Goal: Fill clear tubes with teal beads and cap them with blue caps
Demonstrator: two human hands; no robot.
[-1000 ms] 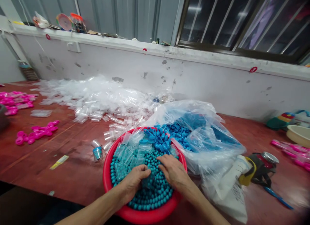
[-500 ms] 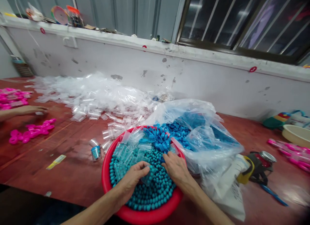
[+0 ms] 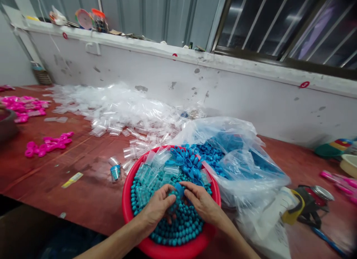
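- Hands meet over the middle of the red basin [image 3: 126, 214]: the left hand [image 3: 156, 208] has its fingers curled about a small clear plastic tube that can hardly be made out among the beads, and the right hand [image 3: 202, 201] pinches a blue cap [image 3: 178, 189] between thumb and forefinger, right at the tube's mouth.
- Teal beads [image 3: 181, 225] fill the near half of the basin; clear tubes [image 3: 152, 173] and more blue looped caps [image 3: 186, 162] are heaped at its far side.
- Handling, as I judge it: tube and cap are very light, thin moulded plastic, stiff but easily crushed, and smooth enough to slip, so a fingertip pinch round the tube's body and on the cap's rim looks apt. The beads are hard, round and apt to roll or spill.
- A filled tube [image 3: 115, 172] stands on the red table [image 3: 83, 199] just left of the basin; a clear bag of blue parts [image 3: 237, 158] lies touching the basin's right rim.
- Against the picture half a second ago, the hands have drawn together: the right hand was then at the cap heap near the far rim, apart from the left, and now carries a cap to the left hand's fingers.
- The other person's hand seen at the left edge near the pink parts [image 3: 47, 145] is no longer in view; the camera has shifted a little.
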